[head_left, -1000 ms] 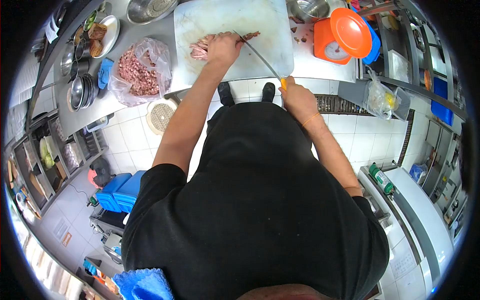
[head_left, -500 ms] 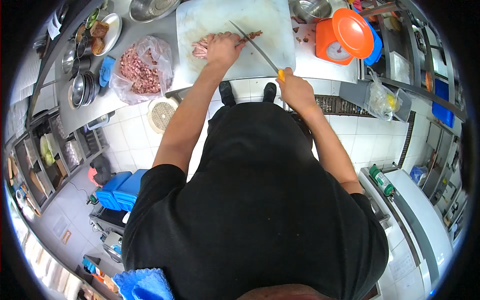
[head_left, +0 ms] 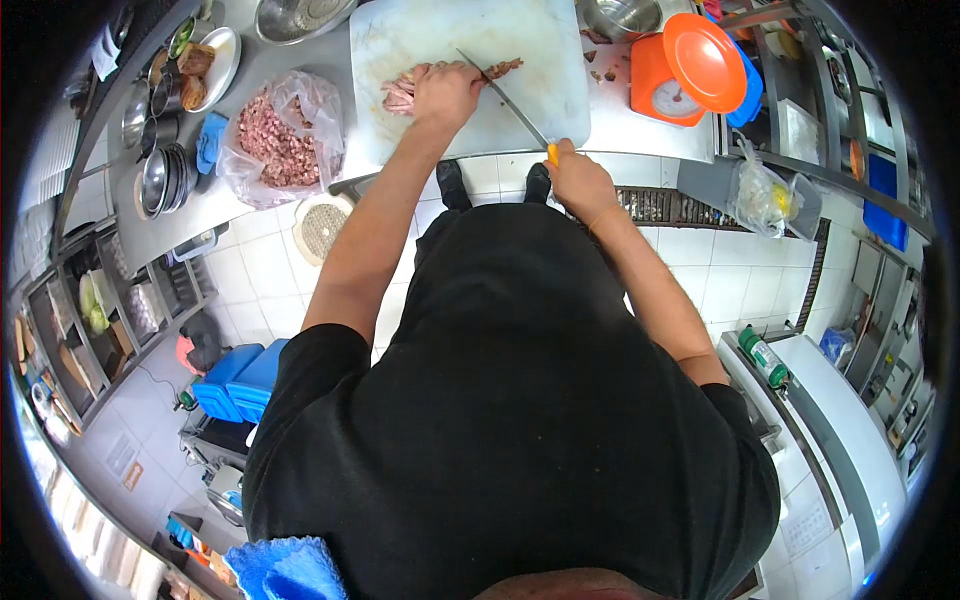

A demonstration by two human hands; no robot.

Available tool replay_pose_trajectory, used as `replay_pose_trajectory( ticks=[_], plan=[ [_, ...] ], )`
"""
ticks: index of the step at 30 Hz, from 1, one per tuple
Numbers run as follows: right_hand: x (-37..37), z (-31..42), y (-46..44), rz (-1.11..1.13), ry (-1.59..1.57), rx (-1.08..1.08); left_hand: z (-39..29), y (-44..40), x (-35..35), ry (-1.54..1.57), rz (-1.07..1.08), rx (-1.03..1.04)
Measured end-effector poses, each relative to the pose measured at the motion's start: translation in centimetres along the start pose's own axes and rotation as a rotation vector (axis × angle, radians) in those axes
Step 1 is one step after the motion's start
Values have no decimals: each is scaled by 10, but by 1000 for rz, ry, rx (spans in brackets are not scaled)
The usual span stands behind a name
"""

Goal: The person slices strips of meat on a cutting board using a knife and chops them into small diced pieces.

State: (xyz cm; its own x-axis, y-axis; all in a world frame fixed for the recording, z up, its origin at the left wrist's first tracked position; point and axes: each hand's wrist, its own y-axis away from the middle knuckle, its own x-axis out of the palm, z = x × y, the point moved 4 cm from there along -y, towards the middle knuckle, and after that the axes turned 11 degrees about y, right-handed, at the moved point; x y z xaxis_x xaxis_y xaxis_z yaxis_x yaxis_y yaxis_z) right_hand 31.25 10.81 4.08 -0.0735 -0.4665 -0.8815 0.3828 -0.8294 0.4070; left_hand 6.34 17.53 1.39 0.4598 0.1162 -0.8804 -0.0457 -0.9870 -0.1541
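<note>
Yellow-handled knife [head_left: 514, 110] is clenched in right grip [head_left: 584, 184]; left grip [head_left: 445, 93] clasps meat [head_left: 398, 99], likely soft, slippery, best pinned flat

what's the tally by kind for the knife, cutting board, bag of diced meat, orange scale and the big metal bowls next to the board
Knife: 1
Cutting board: 1
Bag of diced meat: 1
Orange scale: 1
Big metal bowls (left bowl, right bowl): 2
Total: 6
</note>
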Motion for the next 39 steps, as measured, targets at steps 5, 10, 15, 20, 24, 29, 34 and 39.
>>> replay_pose_trajectory(
  ticks=[5,10,15,20,24,29,34,39],
  plan=[
    [-19,-1,4,-21,30,-21,4,1,0,-8,-2,18],
    [-35,0,26,52,65,4,3,6,-5,-19,-38,13],
    [-14,-6,25,69,14,17,3,4,-2,-20,-39,35],
    [2,-6,1,40,-40,-8,3,4,2,-21,-54,36],
    [-10,-10,-1,24,-73,-33,0,0,-1,-29,-20,-5],
    [-19,-29,15,-29,-189,31,-2,-9,0,-12,-37,-84],
    [2,-57,16,-65,-321,90,-1,-16,13,61,-25,-103],
    [13,-43,10,23,-531,58,-14,-17,11,271,6,-171]
  ],
)
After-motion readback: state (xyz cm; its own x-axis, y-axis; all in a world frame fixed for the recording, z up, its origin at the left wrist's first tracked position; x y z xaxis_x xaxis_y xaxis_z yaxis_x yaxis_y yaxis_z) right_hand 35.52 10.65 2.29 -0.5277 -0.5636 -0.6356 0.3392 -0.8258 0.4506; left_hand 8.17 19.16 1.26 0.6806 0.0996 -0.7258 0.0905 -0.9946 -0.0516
